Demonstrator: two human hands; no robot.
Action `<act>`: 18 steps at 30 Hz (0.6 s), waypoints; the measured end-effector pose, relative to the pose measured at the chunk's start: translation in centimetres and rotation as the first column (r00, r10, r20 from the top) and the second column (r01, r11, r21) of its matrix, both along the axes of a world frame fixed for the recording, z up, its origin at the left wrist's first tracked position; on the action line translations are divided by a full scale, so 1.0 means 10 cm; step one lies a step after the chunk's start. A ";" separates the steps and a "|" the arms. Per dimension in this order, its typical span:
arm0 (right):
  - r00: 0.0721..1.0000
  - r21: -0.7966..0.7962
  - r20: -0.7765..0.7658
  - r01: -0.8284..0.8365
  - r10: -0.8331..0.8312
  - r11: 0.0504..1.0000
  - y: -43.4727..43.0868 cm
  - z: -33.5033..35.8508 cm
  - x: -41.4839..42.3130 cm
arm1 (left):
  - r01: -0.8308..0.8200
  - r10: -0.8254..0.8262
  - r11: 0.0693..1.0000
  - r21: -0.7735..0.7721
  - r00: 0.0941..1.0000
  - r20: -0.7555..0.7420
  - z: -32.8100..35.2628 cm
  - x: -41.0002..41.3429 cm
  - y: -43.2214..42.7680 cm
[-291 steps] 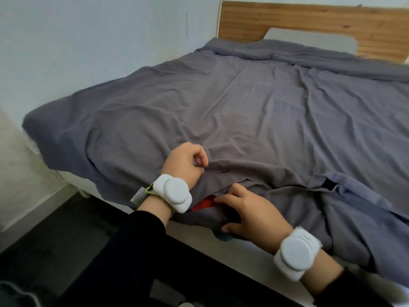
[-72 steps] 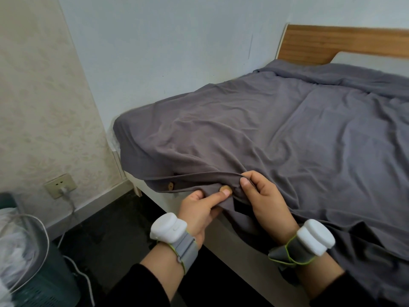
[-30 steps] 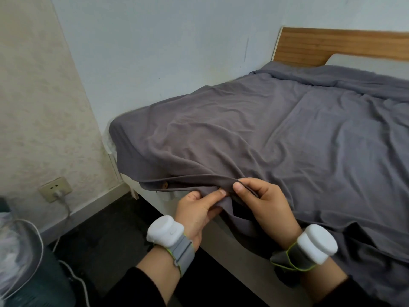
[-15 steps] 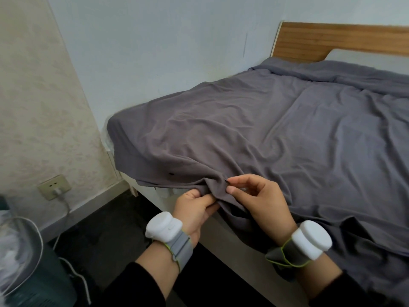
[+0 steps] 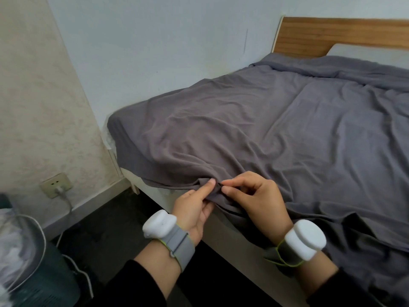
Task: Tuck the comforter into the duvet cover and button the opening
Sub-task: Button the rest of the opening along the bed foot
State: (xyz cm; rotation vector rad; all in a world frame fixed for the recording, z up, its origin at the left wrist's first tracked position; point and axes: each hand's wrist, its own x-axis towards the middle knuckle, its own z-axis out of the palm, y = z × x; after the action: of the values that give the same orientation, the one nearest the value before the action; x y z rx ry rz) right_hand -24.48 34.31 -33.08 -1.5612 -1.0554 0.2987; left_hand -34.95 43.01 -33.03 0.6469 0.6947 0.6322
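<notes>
pinching the hem of the soft, limp duvet cover [image 5: 254, 129] at the bed's foot edge, left hand [image 5: 194, 207] and right hand [image 5: 256, 202] grasp thin, slippery folds near the opening.

Left hand [image 5: 194, 209] index finger now extended along the duvet cover [image 5: 265, 134] hem, right hand [image 5: 256, 202] pinch shifted to a small dark spot, brown button no longer visible.

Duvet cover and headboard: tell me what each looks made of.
Duvet cover: soft woven fabric, likely cotton or a blend, matte grey; it creases finely and drapes limply over the bed edge. Headboard: wood or wood-look laminate, light brown, smooth; horizontal grain lines show, but veneer can't be ruled out.
</notes>
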 end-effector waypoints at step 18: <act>0.972 -0.056 0.227 0.067 -0.053 0.996 0.00 -0.02 -0.01 | -0.028 0.035 0.995 -0.098 0.997 0.069 -0.03 -0.01 0.03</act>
State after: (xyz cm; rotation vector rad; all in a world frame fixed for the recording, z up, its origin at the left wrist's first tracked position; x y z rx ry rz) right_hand -24.57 34.35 -33.31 -1.7105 -1.1801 0.1155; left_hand -35.07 43.28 -33.30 0.5227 0.6667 0.6434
